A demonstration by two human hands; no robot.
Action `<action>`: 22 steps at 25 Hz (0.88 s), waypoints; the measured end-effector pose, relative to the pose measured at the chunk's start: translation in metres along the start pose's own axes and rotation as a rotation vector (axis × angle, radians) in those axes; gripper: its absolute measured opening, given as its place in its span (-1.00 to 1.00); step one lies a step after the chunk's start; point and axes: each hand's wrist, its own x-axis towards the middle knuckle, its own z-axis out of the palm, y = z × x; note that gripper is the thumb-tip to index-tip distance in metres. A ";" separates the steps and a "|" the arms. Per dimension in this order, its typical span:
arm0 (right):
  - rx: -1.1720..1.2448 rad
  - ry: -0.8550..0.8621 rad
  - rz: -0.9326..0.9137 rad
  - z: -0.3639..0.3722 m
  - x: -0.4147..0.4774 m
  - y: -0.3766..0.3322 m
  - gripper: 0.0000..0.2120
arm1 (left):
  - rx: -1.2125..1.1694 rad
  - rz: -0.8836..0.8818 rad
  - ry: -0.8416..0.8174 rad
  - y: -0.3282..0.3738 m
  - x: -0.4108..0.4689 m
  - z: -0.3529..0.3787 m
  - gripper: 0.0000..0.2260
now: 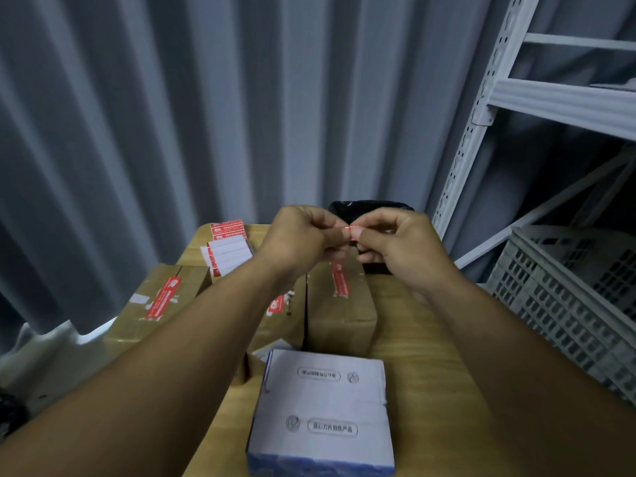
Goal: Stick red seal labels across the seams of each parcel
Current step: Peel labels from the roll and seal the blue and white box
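Pinching a red seal label (pixel 348 231) between them, the left hand (pixel 299 241) and right hand (pixel 399 244) are hovering above the white parcel (pixel 321 413); its seam, below both wrists, probably needs the label centred and pressed flat.

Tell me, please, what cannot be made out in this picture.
Head view:
- red label: mostly covered by fingers of left hand and right hand.
- middle brown parcel: top largely hidden by the left forearm.
- white box: near side cut off by frame.
- black object: mostly hidden behind the hands.
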 end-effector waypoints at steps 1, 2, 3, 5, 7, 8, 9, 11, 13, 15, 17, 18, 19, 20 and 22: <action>0.000 0.018 -0.004 -0.002 0.010 0.002 -0.95 | -0.016 -0.003 0.001 0.000 0.011 0.002 -0.92; 0.011 0.038 -0.001 -0.003 0.020 0.005 -0.94 | -0.029 -0.006 -0.003 0.001 0.020 0.006 -0.91; 0.022 0.060 0.005 -0.005 0.029 0.007 -0.94 | -0.035 -0.005 -0.004 0.000 0.029 0.008 -0.91; 0.004 0.096 0.006 -0.009 0.044 0.012 -0.95 | -0.028 0.004 0.001 0.000 0.046 0.015 -0.90; -0.063 0.099 -0.007 -0.014 0.059 0.018 -0.95 | -0.019 -0.003 0.011 -0.002 0.062 0.020 -0.90; -0.104 0.097 -0.022 -0.015 0.065 0.021 -0.95 | -0.020 -0.018 0.011 -0.003 0.069 0.022 -0.90; -0.138 0.095 -0.041 -0.017 0.072 0.024 -0.95 | -0.027 -0.036 0.006 -0.004 0.076 0.024 -0.90; -0.190 0.083 -0.082 -0.021 0.083 0.030 -0.94 | -0.047 -0.066 -0.014 -0.006 0.089 0.027 -0.88; -0.245 0.035 -0.128 -0.024 0.092 0.035 -0.89 | -0.048 -0.073 -0.025 -0.008 0.101 0.028 -0.87; -0.261 -0.016 -0.150 -0.028 0.100 0.038 -0.86 | -0.040 -0.077 -0.020 -0.010 0.110 0.027 -0.87; -0.242 -0.029 -0.143 -0.030 0.108 0.040 -0.86 | -0.053 -0.098 -0.024 -0.014 0.120 0.026 -0.87; -0.239 -0.025 -0.145 -0.031 0.112 0.042 -0.88 | -0.068 -0.113 -0.032 -0.016 0.123 0.026 -0.87; -0.235 -0.019 -0.142 -0.031 0.115 0.043 -0.91 | -0.091 -0.127 -0.041 -0.017 0.127 0.026 -0.87; -0.226 -0.013 -0.130 -0.030 0.119 0.046 -0.93 | -0.122 -0.142 -0.050 -0.019 0.130 0.027 -0.87; -0.223 0.009 -0.097 -0.029 0.126 0.053 -0.94 | -0.198 -0.175 -0.061 -0.021 0.135 0.028 -0.86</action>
